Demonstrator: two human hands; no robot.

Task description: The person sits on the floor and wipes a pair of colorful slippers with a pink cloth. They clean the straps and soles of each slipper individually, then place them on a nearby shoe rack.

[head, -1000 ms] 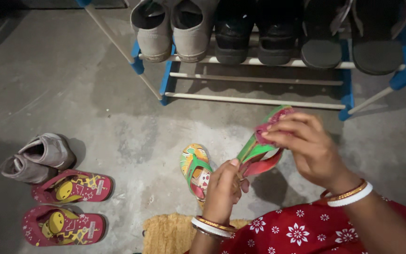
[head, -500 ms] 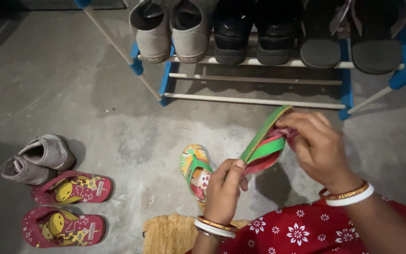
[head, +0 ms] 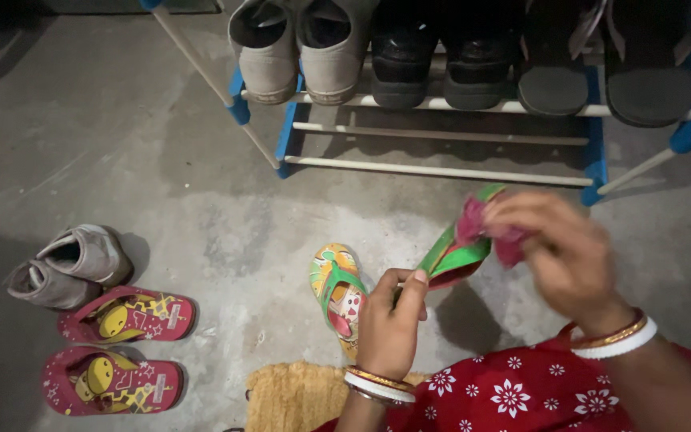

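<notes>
My left hand (head: 389,320) pinches the heel end of a small green and red flip-flop (head: 451,258) held up off the floor on edge. My right hand (head: 563,252) is blurred and presses a dark pink cloth (head: 481,222) against the flip-flop's upper end. The matching flip-flop (head: 336,294), green strap up with a cartoon print, lies on the concrete floor just left of my left hand. Both wrists wear white and gold bangles.
A blue and white shoe rack (head: 441,140) at the top holds grey shoes (head: 297,48), black shoes (head: 433,56) and dark sandals (head: 601,64). At left lie grey shoes (head: 69,268) and two pink flip-flops (head: 117,348). A tan mat (head: 293,396) sits below.
The held flip-flop has turned more edge-on and dropped slightly. My right hand has moved with the cloth along its upper end and now blurs.
</notes>
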